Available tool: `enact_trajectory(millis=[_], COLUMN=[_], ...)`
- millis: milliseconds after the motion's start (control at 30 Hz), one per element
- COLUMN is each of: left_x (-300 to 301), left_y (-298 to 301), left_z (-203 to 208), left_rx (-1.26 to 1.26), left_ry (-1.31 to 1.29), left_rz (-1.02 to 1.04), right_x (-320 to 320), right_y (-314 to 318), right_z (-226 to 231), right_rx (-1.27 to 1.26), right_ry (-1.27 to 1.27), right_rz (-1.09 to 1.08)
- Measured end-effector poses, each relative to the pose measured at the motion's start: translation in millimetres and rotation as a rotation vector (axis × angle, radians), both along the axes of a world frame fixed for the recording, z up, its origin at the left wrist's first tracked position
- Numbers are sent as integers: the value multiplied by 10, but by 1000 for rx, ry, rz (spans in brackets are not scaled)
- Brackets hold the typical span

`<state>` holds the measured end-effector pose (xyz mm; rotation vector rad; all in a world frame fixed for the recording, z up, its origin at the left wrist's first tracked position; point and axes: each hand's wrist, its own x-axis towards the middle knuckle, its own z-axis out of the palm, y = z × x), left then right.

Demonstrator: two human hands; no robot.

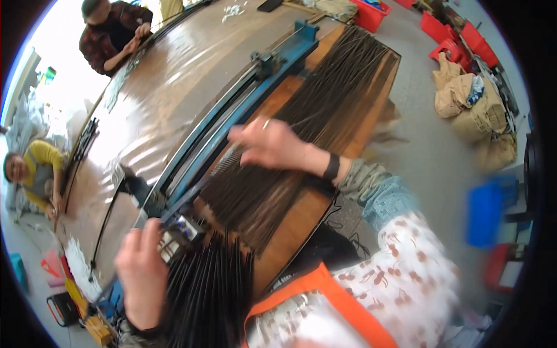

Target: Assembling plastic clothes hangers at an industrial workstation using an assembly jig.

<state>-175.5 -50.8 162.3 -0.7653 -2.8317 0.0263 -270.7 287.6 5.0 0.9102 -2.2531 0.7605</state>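
My right hand (pixel 275 145) reaches over a long blue metal fixture (pixel 212 136) with a rail. Its thumb and forefinger are apart, and I see nothing between them. Beside the thumb shows a ridged, spring-like grey piece (pixel 226 162). My left hand (pixel 142 272) is raised by the near end of the fixture, fingers upward and bent; blur hides whether it holds anything. Near that hand stands a dense bundle of black rods (pixel 209 284). Many thin dark rods (pixel 325 104) lie side by side on a wooden board (pixel 301 223) right of the fixture.
A clamp-like block (pixel 267 64) sits on the fixture's far part. Two people, one in a dark checked shirt (pixel 110 35), one in yellow sleeves (pixel 46 153), work across the shiny-covered table (pixel 156 93). Red bins (pixel 371 14), brown sacks (pixel 478 107) and a blue crate (pixel 484 214) stand right.
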Motion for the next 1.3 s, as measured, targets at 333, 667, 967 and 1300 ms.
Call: enact_trajectory(millis=[333,667,967,1300], left_x=[-1120,-1113,-1016,-499], left_y=[378,790,212,-134], left_z=[-270,-536,-157,-103], left_rx=[2,-8,223,37], left_ry=[17,-173,-111,-97], left_rz=[-175,-264,-61,-58], right_x=[-900,-702,-222,-104], right_y=[1272,640,18,-580], right_z=[-289,173,209,352], right_rx=[-80,-77,-241,-420], right_ry=[26,310,-146,-75], right_rz=[-420,185,85,233])
